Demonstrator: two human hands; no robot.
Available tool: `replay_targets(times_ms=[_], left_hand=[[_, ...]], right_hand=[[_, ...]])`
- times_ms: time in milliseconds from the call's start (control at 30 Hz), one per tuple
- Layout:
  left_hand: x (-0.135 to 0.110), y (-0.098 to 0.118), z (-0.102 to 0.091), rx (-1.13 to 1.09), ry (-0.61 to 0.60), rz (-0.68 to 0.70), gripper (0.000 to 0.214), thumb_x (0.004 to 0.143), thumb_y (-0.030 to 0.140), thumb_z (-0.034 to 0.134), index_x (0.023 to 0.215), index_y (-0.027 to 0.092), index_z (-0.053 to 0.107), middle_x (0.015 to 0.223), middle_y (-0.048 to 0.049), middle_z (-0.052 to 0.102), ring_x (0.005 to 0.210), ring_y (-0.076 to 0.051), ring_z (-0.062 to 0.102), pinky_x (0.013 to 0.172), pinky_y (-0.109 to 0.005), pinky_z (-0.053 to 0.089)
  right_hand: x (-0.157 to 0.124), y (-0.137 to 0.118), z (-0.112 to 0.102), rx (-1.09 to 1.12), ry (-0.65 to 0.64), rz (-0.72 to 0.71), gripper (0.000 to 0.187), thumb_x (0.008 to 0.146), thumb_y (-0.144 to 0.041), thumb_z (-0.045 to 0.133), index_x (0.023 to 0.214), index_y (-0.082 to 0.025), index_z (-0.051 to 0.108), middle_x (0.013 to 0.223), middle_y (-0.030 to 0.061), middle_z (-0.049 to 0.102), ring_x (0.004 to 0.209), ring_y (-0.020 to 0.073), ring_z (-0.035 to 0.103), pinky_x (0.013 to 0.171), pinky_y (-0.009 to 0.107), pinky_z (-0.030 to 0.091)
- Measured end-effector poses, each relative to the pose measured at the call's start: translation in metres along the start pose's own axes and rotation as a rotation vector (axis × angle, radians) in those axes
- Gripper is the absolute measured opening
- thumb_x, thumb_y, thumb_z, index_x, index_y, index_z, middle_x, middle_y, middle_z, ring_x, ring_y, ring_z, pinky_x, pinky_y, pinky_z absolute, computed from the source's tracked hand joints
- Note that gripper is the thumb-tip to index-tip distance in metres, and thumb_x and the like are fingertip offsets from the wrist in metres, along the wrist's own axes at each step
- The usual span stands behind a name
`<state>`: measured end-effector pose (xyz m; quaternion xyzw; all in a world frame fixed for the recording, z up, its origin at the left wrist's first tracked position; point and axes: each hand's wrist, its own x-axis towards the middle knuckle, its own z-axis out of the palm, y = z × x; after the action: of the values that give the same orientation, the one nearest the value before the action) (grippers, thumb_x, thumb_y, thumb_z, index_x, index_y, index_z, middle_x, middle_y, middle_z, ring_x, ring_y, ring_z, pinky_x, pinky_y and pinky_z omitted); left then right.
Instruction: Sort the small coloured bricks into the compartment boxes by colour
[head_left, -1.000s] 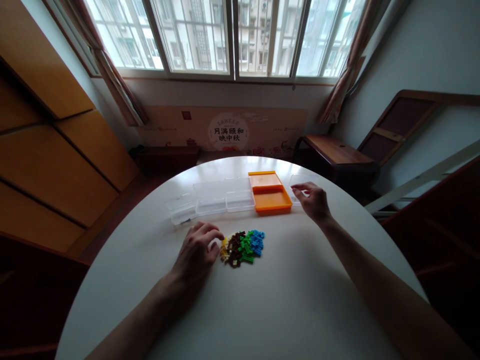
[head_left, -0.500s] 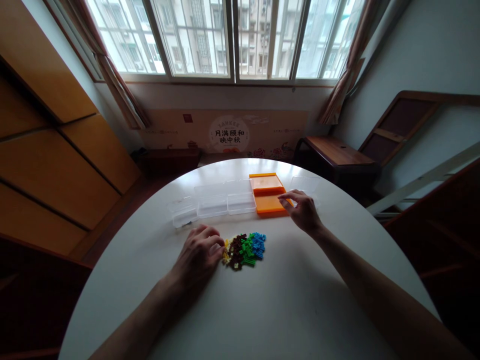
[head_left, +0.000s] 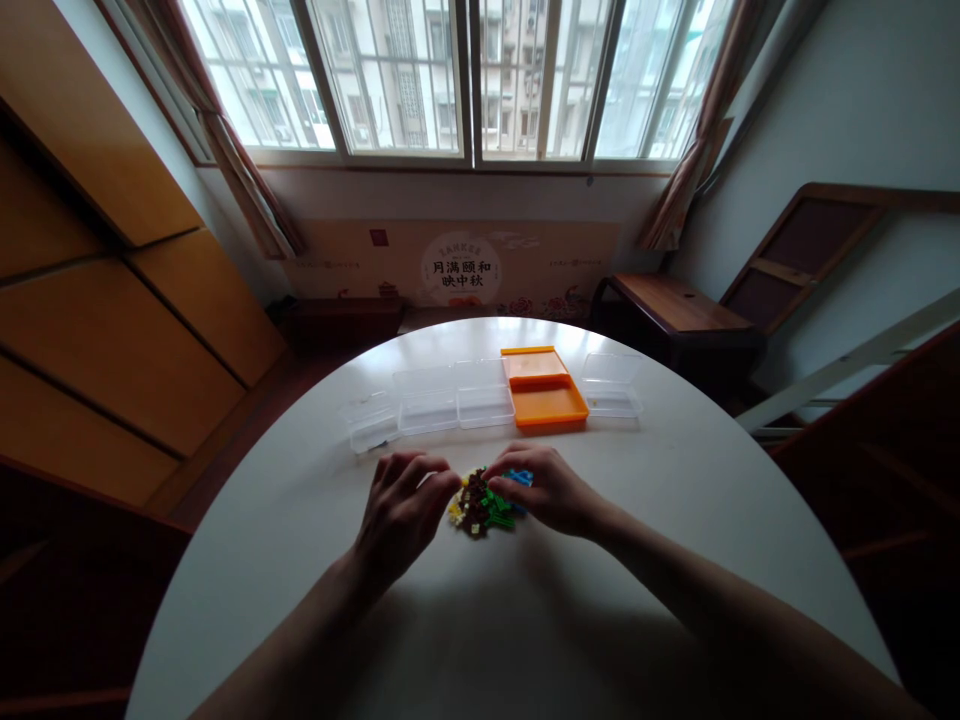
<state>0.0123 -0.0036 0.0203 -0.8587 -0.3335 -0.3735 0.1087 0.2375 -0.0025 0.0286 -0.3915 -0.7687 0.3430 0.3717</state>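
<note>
A small heap of toy building bricks (head_left: 477, 515) lies on the white table, with yellow and cream pieces at its left, then brown, green and blue. My left hand (head_left: 405, 505) is at the heap's left edge, its thumb and fingertips pinched together; whatever is between them is too small to make out. Over the heap's far right side reaches my right hand (head_left: 544, 490), fingers stretched left, thumb and index slightly apart, with nothing visible between them. It partly covers the blue and green bricks.
Behind the heap stand an orange box (head_left: 551, 425) with its lid open and several clear plastic boxes (head_left: 491, 408) in a row. A clear box (head_left: 615, 402) at the right has a tiny yellowish piece in it. The round table (head_left: 300, 480) curves away near a wooden desk (head_left: 679, 303).
My right hand has come back from the boxes at the right to the heap. My left hand has stayed by the heap's left edge, its fingers lifting slightly.
</note>
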Motion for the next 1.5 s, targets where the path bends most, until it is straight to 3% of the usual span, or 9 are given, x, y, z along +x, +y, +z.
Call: replay_targets(times_ms=[300,567,700,833,967,1067,1200,1333,1500], left_hand=[[0.001,0.013,-0.005,-0.002,0.026,0.154,0.017,0.083,0.012,0.063,0.095,0.024,0.063,0.087,-0.0010,0.067,0.088,-0.017,0.056,0.082,-0.033,0.041],[-0.001,0.003,0.004,0.009,0.041,-0.013,0.011,0.083,0.020,0.066,0.093,0.023,0.065,0.088,-0.0028,0.067,0.089,-0.020,0.056,0.081,-0.034,0.042],[-0.004,-0.009,0.011,0.022,-0.067,-0.138,0.012,0.084,0.024,0.064,0.095,0.022,0.068,0.093,-0.0050,0.066,0.093,-0.022,0.056,0.085,-0.038,0.043],[-0.007,-0.014,0.015,-0.023,-0.163,-0.212,0.013,0.083,0.022,0.063,0.094,0.020,0.069,0.097,-0.0063,0.066,0.096,-0.023,0.055,0.086,-0.039,0.044],[-0.008,-0.014,0.016,-0.035,-0.207,-0.243,0.015,0.083,0.025,0.061,0.094,0.021,0.070,0.098,-0.0070,0.066,0.097,-0.023,0.055,0.087,-0.040,0.044],[-0.008,-0.013,0.015,-0.041,-0.250,-0.252,0.016,0.084,0.027,0.060,0.094,0.021,0.071,0.100,-0.0069,0.066,0.099,-0.023,0.056,0.087,-0.040,0.044],[-0.008,-0.013,0.015,-0.054,-0.274,-0.246,0.016,0.085,0.023,0.057,0.094,0.021,0.071,0.100,-0.0065,0.067,0.098,-0.023,0.057,0.088,-0.040,0.043],[-0.008,-0.013,0.014,-0.063,-0.269,-0.241,0.018,0.084,0.020,0.056,0.093,0.021,0.071,0.098,-0.0062,0.067,0.096,-0.022,0.057,0.087,-0.039,0.044],[-0.008,-0.013,0.014,-0.043,-0.275,-0.257,0.015,0.083,0.021,0.057,0.087,0.022,0.072,0.097,-0.0058,0.068,0.096,-0.023,0.057,0.086,-0.039,0.043]], right_hand=[[-0.007,-0.011,0.016,0.053,-0.033,-0.029,0.016,0.087,-0.024,0.060,0.085,-0.022,0.076,0.084,0.0032,0.069,0.076,0.0139,0.063,0.074,0.025,0.047],[-0.006,0.003,0.009,-0.265,0.147,-0.162,0.011,0.085,-0.022,0.063,0.085,-0.021,0.074,0.082,0.0042,0.069,0.075,0.0167,0.058,0.072,0.030,0.045],[-0.004,0.011,-0.001,-0.513,0.198,-0.291,0.016,0.089,-0.025,0.058,0.085,-0.022,0.073,0.083,0.0043,0.070,0.079,0.0188,0.055,0.076,0.034,0.041],[-0.001,0.020,-0.016,-0.621,0.240,-0.292,0.019,0.091,-0.023,0.055,0.084,-0.023,0.072,0.084,0.0049,0.070,0.080,0.0191,0.055,0.075,0.033,0.040],[0.002,0.044,-0.045,-0.730,0.352,-0.222,0.018,0.089,-0.021,0.055,0.085,-0.022,0.073,0.086,0.0058,0.070,0.084,0.0215,0.057,0.079,0.036,0.040],[0.001,0.072,-0.073,-0.775,0.566,-0.062,0.017,0.087,-0.025,0.056,0.087,-0.021,0.073,0.089,0.0066,0.071,0.085,0.0228,0.058,0.081,0.037,0.042],[-0.009,0.108,-0.102,-0.762,0.745,0.138,0.023,0.084,-0.030,0.055,0.087,-0.017,0.074,0.089,0.0091,0.072,0.085,0.0258,0.060,0.081,0.040,0.045],[-0.016,0.124,-0.113,-0.716,0.796,0.232,0.029,0.083,-0.034,0.052,0.086,-0.015,0.074,0.090,0.0110,0.072,0.085,0.0270,0.062,0.082,0.041,0.046],[-0.014,0.121,-0.109,-0.690,0.822,0.225,0.029,0.082,-0.034,0.052,0.087,-0.015,0.074,0.091,0.0116,0.072,0.086,0.0275,0.062,0.083,0.042,0.047]])
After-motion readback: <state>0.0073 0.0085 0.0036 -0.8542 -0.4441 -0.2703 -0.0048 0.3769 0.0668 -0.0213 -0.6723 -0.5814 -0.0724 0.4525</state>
